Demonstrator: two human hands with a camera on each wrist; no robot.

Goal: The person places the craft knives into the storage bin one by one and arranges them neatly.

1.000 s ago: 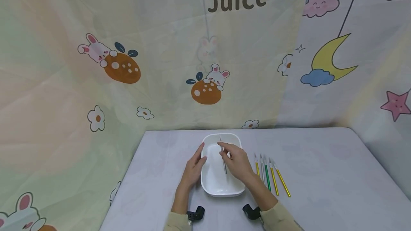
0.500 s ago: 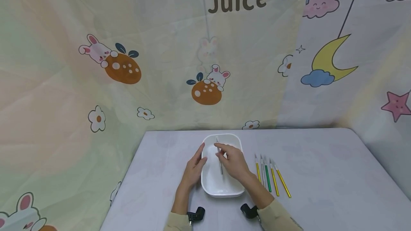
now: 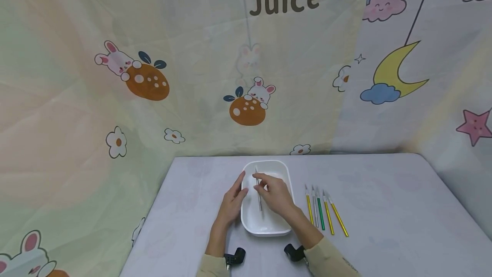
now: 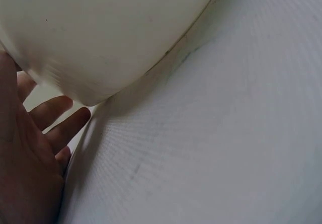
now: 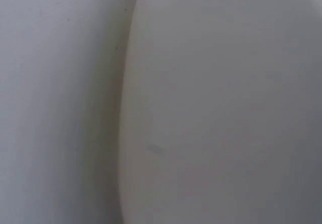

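Note:
A white rectangular tray [image 3: 269, 225] lies on the table, its outer wall also filling the top of the left wrist view. My left hand [image 3: 230, 204] rests along the tray's left side, fingers fairly straight and the thumb at the rim. In the left wrist view, its fingers [image 4: 68, 128] are spread beside the tray wall. My right hand [image 3: 274, 193] pinches a slim silver paintbrush [image 3: 259, 202] between thumb and fingers, over the tray's left half. The brush points away, tip toward the tray's far end. Whether it touches the tray floor I cannot tell. The right wrist view shows no hand.
Right of the tray, several more brushes lie side by side, including a green one [image 3: 321, 215], a silver one [image 3: 315, 210] and a yellow one [image 3: 339, 219]. The white-covered table [image 3: 392, 208] meets a printed cloth backdrop [image 3: 200, 76] at its far edge.
My right hand has moved left across the tray, carrying the silver paintbrush toward the tray's left side. My left hand and the brushes on the table stay put.

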